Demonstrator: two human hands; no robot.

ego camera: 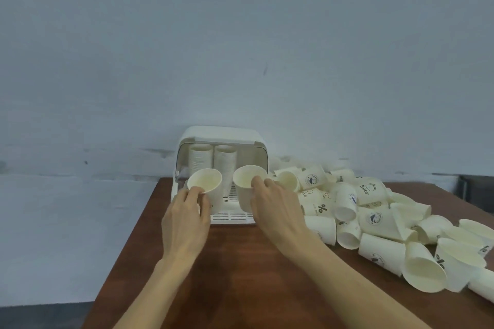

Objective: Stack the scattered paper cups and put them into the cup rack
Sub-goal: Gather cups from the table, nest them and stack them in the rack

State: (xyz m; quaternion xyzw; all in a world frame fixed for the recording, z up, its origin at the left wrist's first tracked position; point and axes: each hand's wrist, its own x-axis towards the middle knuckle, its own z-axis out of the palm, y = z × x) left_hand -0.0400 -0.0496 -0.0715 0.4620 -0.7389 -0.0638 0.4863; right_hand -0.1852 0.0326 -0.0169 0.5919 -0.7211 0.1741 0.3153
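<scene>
Left hand: clenched on a paper cup, gripped at side just below rim; cup tilted, mouth toward camera, held in front of rack, lower centre of frame.
Right hand: wrapped round second cup, thumb and fingers on wall near rim; cup tilted, mouth facing upper left.
Two held cups: side by side, rims close but apart; neither is nested in the other.
Cup rack: white, rounded top, open front, slotted base tray; set at far edge of bench, against wall, centre of frame.
Stacks in rack: two upright cup stacks seen inside, at back, side by side.
Loose cups: big heap lying on sides, right of rack, spread toward lower right of frame; some printed w/ "Bear", "%" and round logos; a few mouths face camera.
Bench: reddish-brown wood, bare in front of rack.
Wall: pale blue-grey, fills upper frame.
</scene>
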